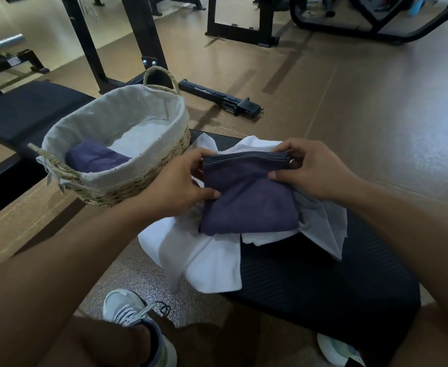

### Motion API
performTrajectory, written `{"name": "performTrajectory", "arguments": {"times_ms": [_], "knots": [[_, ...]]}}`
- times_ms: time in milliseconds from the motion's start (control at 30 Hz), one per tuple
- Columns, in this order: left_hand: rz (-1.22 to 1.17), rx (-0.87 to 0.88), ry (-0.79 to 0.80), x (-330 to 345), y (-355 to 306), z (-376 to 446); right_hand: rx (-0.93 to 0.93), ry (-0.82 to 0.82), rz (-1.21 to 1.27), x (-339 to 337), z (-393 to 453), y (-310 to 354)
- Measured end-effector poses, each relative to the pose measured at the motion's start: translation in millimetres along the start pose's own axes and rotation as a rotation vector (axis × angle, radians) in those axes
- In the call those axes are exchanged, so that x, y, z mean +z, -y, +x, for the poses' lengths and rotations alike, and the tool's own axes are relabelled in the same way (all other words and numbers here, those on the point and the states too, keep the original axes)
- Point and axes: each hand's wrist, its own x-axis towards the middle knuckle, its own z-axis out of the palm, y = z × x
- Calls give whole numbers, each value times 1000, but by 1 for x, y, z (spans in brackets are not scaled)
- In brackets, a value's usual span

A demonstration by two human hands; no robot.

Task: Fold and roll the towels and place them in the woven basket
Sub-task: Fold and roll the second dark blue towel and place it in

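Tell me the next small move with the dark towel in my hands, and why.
Probably start rolling it from the far edge. Left hand and right hand pinch the folded dark towel, not yet rolled, while the woven basket already holds one purple towel.

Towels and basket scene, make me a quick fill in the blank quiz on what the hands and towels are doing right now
1. Both hands, left hand and right hand, hold a folded towel coloured dark ____.
2. One rolled dark towel already lies inside the ____.
3. The held towel sits above a pile of towels coloured ____.
4. The basket stands on the person's ____ side.

Missing words: purple; basket; white; left
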Motion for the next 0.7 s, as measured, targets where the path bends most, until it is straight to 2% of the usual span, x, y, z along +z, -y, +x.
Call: {"name": "performTrajectory", "arguments": {"times_ms": [100,167,300,400,600,700], "knots": [[55,43,-61,2,1,0,-13,124,-146,-3,-1,7],[71,70,-78,2,1,0,-46,130,-266,-2,0,11],[62,112,-149,3,-1,2,-190,-34,-265,2,1,15],[87,132,-205,6,-3,5,-336,-194,-423,9,1,12],[205,224,-42,0,-3,-2,-438,-204,-549,13,-1,12],[500,379,3,3,-7,-5,-422,-193,-532,13,-2,13]]}}
